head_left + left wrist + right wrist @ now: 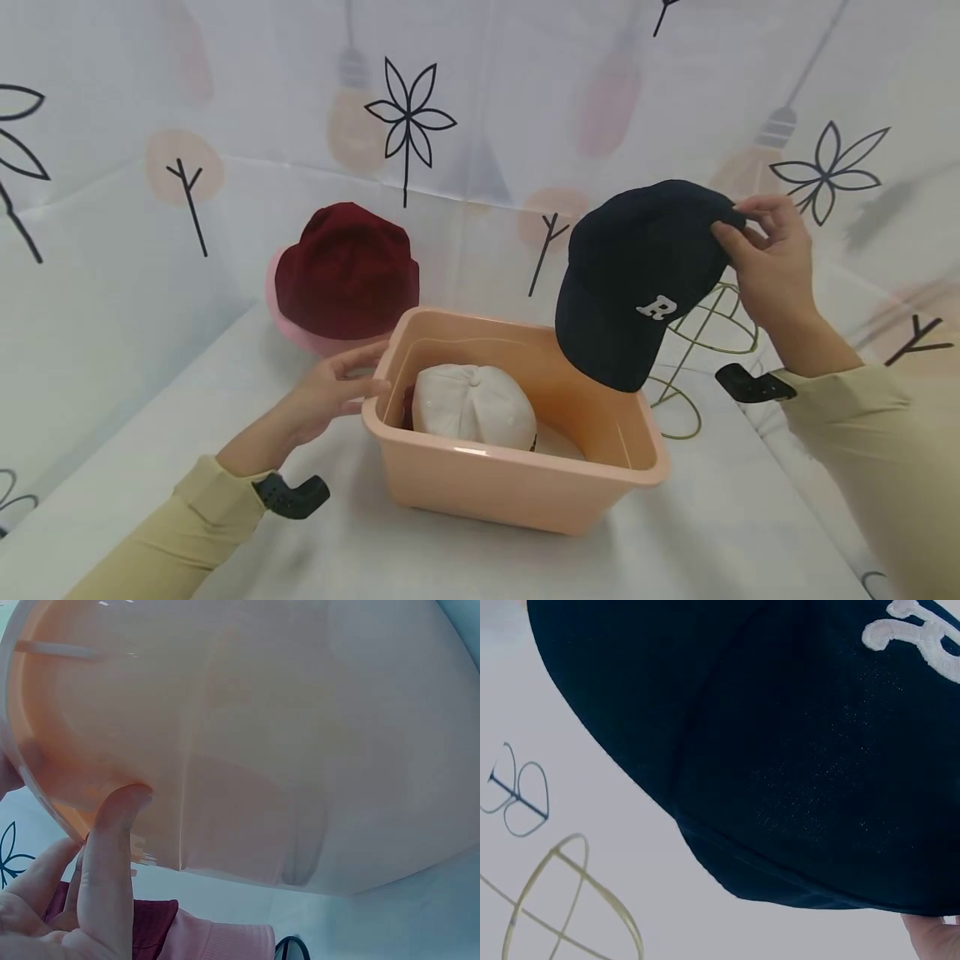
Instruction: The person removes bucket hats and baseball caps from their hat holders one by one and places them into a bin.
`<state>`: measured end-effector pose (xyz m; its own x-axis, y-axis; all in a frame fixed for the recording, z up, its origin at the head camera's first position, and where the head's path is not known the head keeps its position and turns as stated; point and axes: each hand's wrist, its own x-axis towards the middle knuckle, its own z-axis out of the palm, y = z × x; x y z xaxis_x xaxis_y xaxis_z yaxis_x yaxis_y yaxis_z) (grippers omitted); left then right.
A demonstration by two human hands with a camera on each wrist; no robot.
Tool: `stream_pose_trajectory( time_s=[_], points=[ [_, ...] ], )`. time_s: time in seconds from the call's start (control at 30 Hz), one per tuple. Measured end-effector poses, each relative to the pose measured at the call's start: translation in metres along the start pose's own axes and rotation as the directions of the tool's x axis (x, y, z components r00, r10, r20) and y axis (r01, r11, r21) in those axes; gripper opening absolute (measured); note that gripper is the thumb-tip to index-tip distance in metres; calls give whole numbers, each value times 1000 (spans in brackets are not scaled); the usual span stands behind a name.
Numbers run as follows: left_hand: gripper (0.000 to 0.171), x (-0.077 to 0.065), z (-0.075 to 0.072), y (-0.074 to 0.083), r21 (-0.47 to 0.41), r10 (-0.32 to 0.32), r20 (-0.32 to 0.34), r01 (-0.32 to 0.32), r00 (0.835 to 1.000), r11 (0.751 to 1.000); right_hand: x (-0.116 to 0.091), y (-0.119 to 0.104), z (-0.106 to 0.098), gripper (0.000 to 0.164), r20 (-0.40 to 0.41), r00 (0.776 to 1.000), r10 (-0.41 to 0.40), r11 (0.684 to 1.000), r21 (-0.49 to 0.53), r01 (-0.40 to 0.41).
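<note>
My right hand (776, 258) pinches a navy baseball cap (637, 267) by its edge, thumb and fingers at the fabric. The cap hangs over the right end of a peach plastic bin (517, 492), brim down, its white letter R facing me. In the right wrist view the cap (780, 765) fills most of the frame. At the bin's left end my left hand (322, 400) holds the rim; the left wrist view shows the thumb (112, 832) against the bin's wall. Inside the bin lies a white cap (472, 404), with a bit of dark red fabric beside it.
A dark red bucket hat (348, 271) sits on a pink item (303, 335) behind the bin's left side. Behind the navy cap stands a gold wire rack (678, 417), partly hidden. A patterned cloth (480, 100) hangs behind the white table (420, 558).
</note>
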<state>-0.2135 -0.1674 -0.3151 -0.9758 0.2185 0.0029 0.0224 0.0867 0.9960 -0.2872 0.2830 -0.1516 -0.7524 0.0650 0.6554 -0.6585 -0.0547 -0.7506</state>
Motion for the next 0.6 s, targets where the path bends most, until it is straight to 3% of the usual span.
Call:
stream_pose_trajectory(
  time_s=[0.3,0.6],
  points=[
    [66,0,-1,-2,5,17,11,-17,1000,1000,-7,3,17,22,112,991,-69,996,57,63],
    [66,-1,0,0,-5,7,6,-7,1000,1000,-17,10,33,23,324,940,-106,990,-50,129]
  ],
)
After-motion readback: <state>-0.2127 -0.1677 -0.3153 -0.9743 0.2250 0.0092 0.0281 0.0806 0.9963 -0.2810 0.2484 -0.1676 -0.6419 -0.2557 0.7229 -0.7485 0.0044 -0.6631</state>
